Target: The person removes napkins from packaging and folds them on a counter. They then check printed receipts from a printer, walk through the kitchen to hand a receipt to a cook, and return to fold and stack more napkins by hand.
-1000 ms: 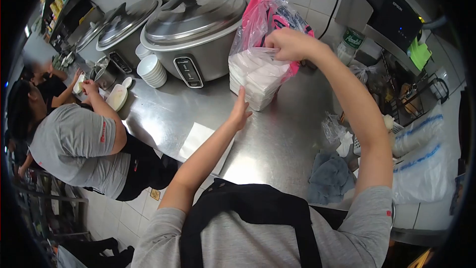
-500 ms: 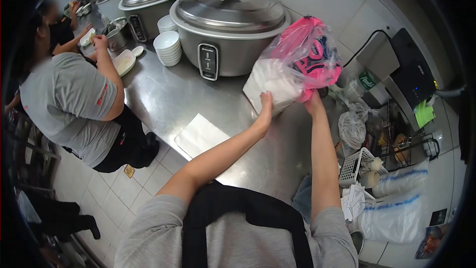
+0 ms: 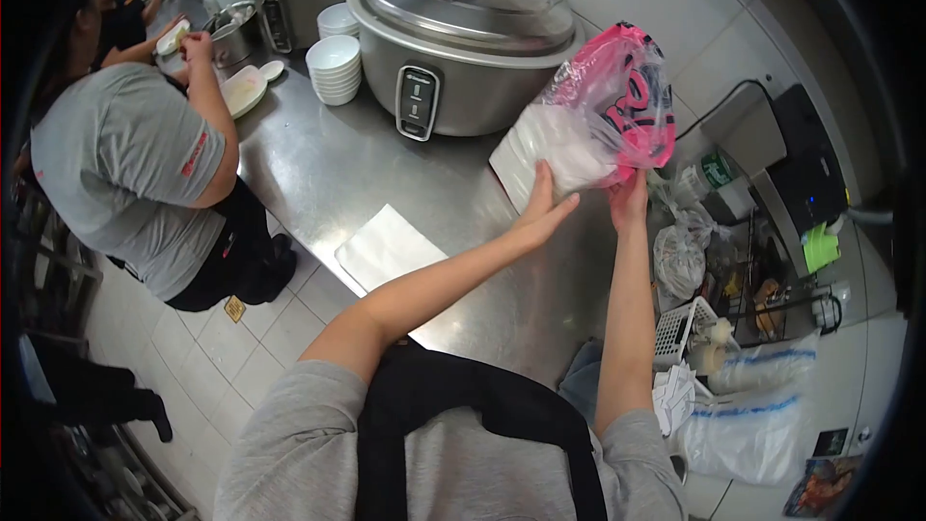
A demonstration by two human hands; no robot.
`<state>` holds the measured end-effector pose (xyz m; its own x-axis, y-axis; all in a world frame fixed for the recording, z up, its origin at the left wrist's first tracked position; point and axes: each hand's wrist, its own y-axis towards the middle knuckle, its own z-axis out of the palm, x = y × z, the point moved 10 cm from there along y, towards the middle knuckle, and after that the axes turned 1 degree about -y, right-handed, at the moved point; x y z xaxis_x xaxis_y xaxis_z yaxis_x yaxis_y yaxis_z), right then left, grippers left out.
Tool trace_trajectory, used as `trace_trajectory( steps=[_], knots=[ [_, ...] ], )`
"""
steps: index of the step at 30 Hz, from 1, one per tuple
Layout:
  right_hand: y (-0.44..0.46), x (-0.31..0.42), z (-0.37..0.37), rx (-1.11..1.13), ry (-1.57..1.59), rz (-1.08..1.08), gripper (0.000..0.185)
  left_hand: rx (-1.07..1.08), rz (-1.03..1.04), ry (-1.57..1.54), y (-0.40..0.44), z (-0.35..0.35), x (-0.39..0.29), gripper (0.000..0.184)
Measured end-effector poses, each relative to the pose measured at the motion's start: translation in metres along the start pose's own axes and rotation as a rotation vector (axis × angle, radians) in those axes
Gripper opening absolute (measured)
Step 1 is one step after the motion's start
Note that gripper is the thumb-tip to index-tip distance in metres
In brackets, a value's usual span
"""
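A clear plastic bag with pink and dark printing (image 3: 644, 125) holds a white stack (image 3: 550, 150) that looks like paper napkins, tilted above the steel counter. My right hand (image 3: 629, 201) grips the pink end of the bag from below; its fingertips are partly hidden by the plastic. My left hand (image 3: 545, 214) is at the near side of the white stack, thumb and fingers spread apart, and I cannot tell whether it touches the plastic. A flat white sheet or stack of paper (image 3: 391, 249) lies on the counter by my left forearm.
A large rice cooker (image 3: 463, 48) stands behind the bag, with stacked white bowls (image 3: 334, 68) beside it. On the right are a black device (image 3: 805, 169), a white basket (image 3: 683, 330) and plastic bags (image 3: 748, 434). A co-worker in grey (image 3: 135, 164) stands at the left counter edge.
The left hand's fingers have spread and turned away from the pack. The bag has tilted slightly in the right hand's grip. The view has shifted a little.
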<state>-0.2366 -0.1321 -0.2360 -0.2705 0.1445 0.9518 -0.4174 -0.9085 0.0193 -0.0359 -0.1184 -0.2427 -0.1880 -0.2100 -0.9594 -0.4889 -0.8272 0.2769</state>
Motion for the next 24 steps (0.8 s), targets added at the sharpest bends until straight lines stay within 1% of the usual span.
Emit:
trace_trajectory(
  steps=[1,2,3,4,5,6,7,8,9,10,11,12,13,14,15,16,17,18,19,20,21,22,24],
  knots=[
    [-0.001,0.0,-0.007,-0.019,-0.194,0.008,0.067,-0.039,0.018,0.024,0.005,-0.01,0.004,0.096],
    [-0.008,0.007,-0.009,-0.041,-0.182,0.0,0.067,-0.027,-0.045,0.036,0.009,-0.022,0.002,0.093],
    [-0.02,0.012,0.007,0.059,-0.18,0.055,0.066,-0.012,-0.108,0.054,0.014,-0.036,0.0,0.09],
    [-0.032,0.014,0.021,0.155,-0.173,0.107,0.065,-0.068,-0.078,0.01,0.021,-0.051,-0.002,0.088],
    [-0.038,0.02,0.025,0.177,-0.132,0.084,0.058,-0.118,-0.05,-0.032,0.028,-0.063,-0.004,0.086],
    [-0.042,0.027,0.022,0.137,-0.104,0.067,0.058,-0.131,-0.009,-0.002,0.032,-0.074,-0.018,0.082],
    [-0.044,0.04,0.019,0.09,-0.185,-0.013,0.055,-0.185,0.001,-0.007,0.033,-0.085,-0.03,0.078],
    [-0.048,0.054,0.017,0.036,-0.266,-0.089,0.053,-0.213,0.145,0.097,0.042,-0.094,-0.036,0.066],
    [-0.055,0.069,0.018,-0.006,-0.29,-0.15,0.049,-0.216,0.259,0.12,0.034,-0.096,-0.077,0.054],
    [-0.061,0.085,0.021,-0.049,-0.318,-0.21,0.045,-0.2,0.462,0.209,0.027,-0.093,-0.13,0.044],
    [-0.065,0.103,0.027,-0.058,-0.384,-0.318,0.042,-0.155,0.624,0.228,0.025,-0.084,-0.17,0.037],
    [-0.071,0.118,0.037,-0.041,-0.375,-0.416,0.04,-0.102,0.749,0.304,0.029,-0.073,-0.203,0.028],
    [-0.082,0.138,0.051,-0.057,-0.385,-0.521,0.039,-0.04,0.773,0.368,0.04,-0.059,-0.227,0.023],
    [-0.099,0.161,0.072,-0.077,-0.518,-0.629,0.041,0.122,0.742,0.44,0.063,-0.045,-0.231,0.021],
    [-0.111,0.177,0.091,-0.076,-0.606,-0.729,0.048,0.263,0.597,0.596,0.09,-0.029,-0.221,0.018],
    [-0.117,0.181,0.114,0.021,-0.67,-0.656,0.054,0.398,0.453,0.755,0.115,-0.015,-0.206,0.016],
    [-0.12,0.188,0.139,0.132,-0.823,-0.8,0.061,0.569,0.468,1.115,0.132,0.003,-0.185,0.018],
    [-0.123,0.191,0.157,0.154,-1.03,-0.803,0.069,0.732,0.483,1.479,0.147,0.009,-0.15,0.022],
    [-0.12,0.186,0.171,0.252,-1.167,-0.768,0.074,0.888,0.537,0.795,0.152,0.008,-0.136,0.031],
    [-0.111,0.178,0.177,0.297,-1.27,-0.785,0.077,0.985,0.466,0.872,0.147,0.014,-0.117,0.031],
    [-0.105,0.172,0.177,0.318,-1.375,-0.719,0.081,1.048,0.402,0.902,0.136,0.022,-0.105,0.032],
    [-0.101,0.163,0.172,0.334,-1.522,-0.627,0.073,1.107,0.335,0.944,0.125,0.028,-0.094,0.032],
    [-0.082,0.133,0.155,0.384,-1.765,-0.457,0.048,1.2,0.222,0.997,0.101,0.032,-0.076,0.032]
  ],
)
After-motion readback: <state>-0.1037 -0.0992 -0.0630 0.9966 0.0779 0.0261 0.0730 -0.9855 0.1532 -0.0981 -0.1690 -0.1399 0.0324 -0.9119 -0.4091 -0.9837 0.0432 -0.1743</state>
